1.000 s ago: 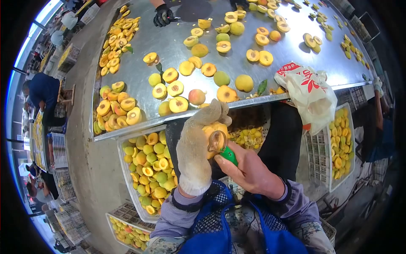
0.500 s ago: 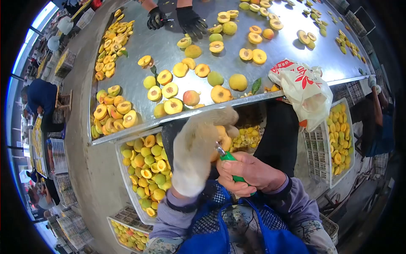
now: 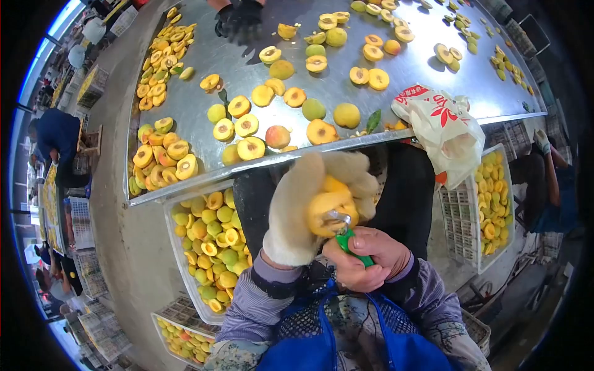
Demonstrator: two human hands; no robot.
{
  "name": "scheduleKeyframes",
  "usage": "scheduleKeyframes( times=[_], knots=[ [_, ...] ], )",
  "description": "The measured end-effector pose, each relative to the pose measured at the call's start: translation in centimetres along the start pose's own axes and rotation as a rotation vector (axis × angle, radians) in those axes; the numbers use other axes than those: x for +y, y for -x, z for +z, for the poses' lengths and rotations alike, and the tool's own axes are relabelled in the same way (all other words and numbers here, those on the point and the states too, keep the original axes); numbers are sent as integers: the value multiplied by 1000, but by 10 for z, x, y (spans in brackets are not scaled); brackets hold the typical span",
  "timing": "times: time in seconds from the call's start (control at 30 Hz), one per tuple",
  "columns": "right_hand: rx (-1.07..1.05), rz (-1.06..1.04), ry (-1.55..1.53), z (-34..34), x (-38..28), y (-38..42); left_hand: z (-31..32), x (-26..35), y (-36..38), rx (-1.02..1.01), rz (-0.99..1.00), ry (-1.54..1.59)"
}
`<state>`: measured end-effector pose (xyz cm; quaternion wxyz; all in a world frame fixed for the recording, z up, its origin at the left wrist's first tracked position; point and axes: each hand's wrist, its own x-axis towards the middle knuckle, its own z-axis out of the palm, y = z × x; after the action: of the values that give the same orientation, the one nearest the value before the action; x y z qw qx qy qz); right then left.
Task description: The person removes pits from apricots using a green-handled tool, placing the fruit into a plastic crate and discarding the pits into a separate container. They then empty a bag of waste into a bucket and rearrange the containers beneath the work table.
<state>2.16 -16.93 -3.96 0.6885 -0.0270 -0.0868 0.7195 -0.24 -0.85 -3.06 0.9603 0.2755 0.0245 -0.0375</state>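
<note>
My left hand, in a white glove, is wrapped around a yellow peach above my lap. My bare right hand grips the green handle of a pitting tool. Its curved metal end meets the cut face of the peach, where the flesh looks blurred. Just beyond my hands, peach halves lie cut side up along the near edge of the metal table, with a whole peach among them.
A crate of peach halves stands at my left, another crate at my right. A plastic bag hangs over the table edge. Across the table are a co-worker's black-gloved hands. Peach pieces are heaped along the left rim.
My left hand has turned, bringing the peach's cut face into view, and the tool's tip now meets it. The co-worker's gloved hands have come together and a peach half now lies near them.
</note>
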Motion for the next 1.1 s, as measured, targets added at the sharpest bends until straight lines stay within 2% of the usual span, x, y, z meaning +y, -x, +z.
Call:
scheduleKeyframes(
  times=[0.07, 0.1, 0.2, 0.23, 0.27, 0.37, 0.43, 0.57, 0.63, 0.67, 0.73, 0.8, 0.87, 0.93, 0.97, 1.03, 1.07, 1.1],
  knots=[
    [43, 8, 53, 2, -2, 4, -14, 5, -11, 87, -75, 160],
    [75, 13, 58, 3, 0, 9, -19, 2, -15, 211, 35, 129],
    [90, -20, 28, -3, 2, 8, -31, 9, -5, 271, 10, 19],
    [91, -16, 10, -5, 1, 5, -30, 5, -2, 197, -52, 84],
    [94, -11, -5, -6, 0, 3, -27, -1, 4, 189, -43, 36],
    [122, -63, 29, -5, -4, 3, -37, -5, 12, 130, 30, 166],
    [166, -104, 50, -7, -3, 4, -40, 0, 16, 216, 107, 43],
    [212, -75, 164, -1, -5, 0, -43, 4, 23, 262, 140, 21],
    [392, -95, 307, 2, -6, 3, -54, 14, 37, 226, 125, -140],
    [377, -54, 306, 1, -6, 6, -59, 22, 47, 290, 105, -182],
    [530, -128, 363, -4, -3, 15, -85, 34, 74, 501, 135, -322],
    [575, -158, 363, -13, -1, 20, -129, 43, 119, 711, 216, -467],
    [581, -130, 391, -22, -1, 22, -186, 41, 181, 945, 436, -814],
    [658, -106, 396, -27, 3, 17, -190, 51, 229, 1354, 298, -811],
    [648, -71, 394, -29, 4, 13, -197, 53, 256, 1389, 303, -799],
    [699, -34, 470, -32, 5, 3, -221, 42, 312, 1484, 20, -595],
    [692, -9, 468, -33, 6, -3, -238, 29, 337, 1508, 23, -581],
    [686, 11, 493, -34, 7, -8, -256, 12, 361, 1478, 25, -725]
  ],
)
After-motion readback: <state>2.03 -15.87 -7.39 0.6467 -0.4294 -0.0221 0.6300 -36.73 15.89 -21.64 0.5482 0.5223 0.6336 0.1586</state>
